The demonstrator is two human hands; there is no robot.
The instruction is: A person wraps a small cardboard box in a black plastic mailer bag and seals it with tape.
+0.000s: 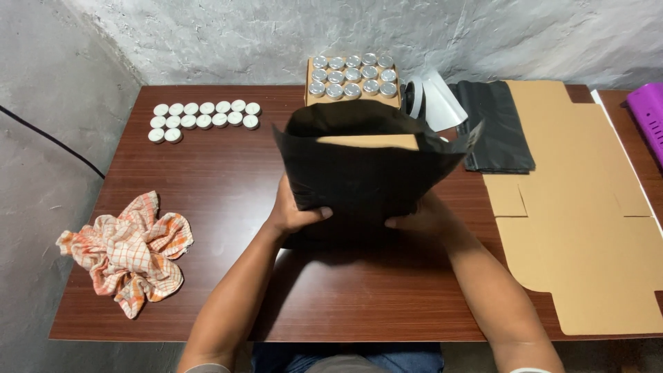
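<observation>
A black plastic bag (366, 176) stands open in the middle of the brown wooden table (228, 186), with a tan cardboard box (369, 141) showing inside its mouth. My left hand (293, 211) grips the bag's lower left side, thumb on its front. Opposite, my right hand (421, 220) holds the lower right side, fingers pressed on the front. Behind the bag sits an open cardboard box (309, 79) filled with several silver-lidded tins (352, 74).
Several white round lids (204, 116) lie in rows at the back left. A crumpled orange checked cloth (128, 252) lies at the left edge. Flat cardboard (580, 207), folded black bags (497, 124), a white tape roll (425, 100) and a purple object (649, 121) fill the right.
</observation>
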